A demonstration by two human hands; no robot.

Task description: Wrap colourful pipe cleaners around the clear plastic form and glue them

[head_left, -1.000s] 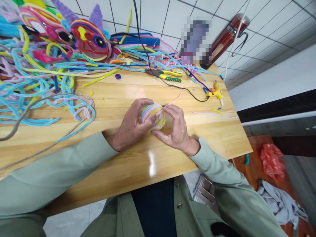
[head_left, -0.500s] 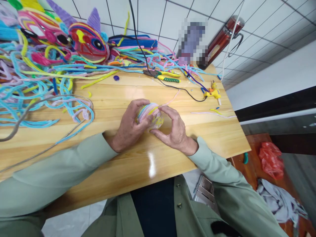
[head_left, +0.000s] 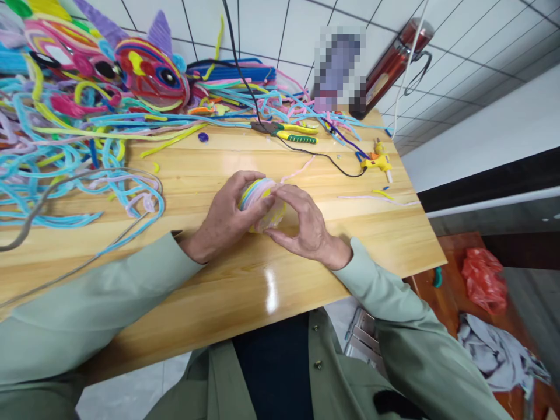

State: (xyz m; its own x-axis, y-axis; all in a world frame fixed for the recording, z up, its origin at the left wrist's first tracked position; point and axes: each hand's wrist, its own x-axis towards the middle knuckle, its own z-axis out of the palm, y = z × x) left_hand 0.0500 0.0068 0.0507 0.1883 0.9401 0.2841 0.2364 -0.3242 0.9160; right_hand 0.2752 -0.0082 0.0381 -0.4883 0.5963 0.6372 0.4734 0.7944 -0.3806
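Spreading across the counter (head_left: 184,181) from its left end, a heap of fuzzy stems (head_left: 56,151) in blue, yellow, pink and purple runs back to the far edge, where a red eyed piece with purple horns (head_left: 153,81) sits on top. Right of the heap lies a small purple disc (head_left: 203,137). The left hand (head_left: 223,219) comes next, its fingers wrapped round the left side of a striped roundish piece (head_left: 258,192) and its thumb laid across it. That piece is about midway between the far and near edges, between the two hands; it shows no clear long axis, though its bands slant from near left to far right. The left hand covers more of it and is the nearer. The right hand (head_left: 306,227) meets it from the right, thumb and forefinger bowed wide with their tips at its right side, the palm well off. Beyond the hands, toward the far edge, lie yellow-green pliers (head_left: 297,134); a yellow glue gun (head_left: 378,162) rests near the right edge, and a red flask (head_left: 394,67) leans at the far right corner.
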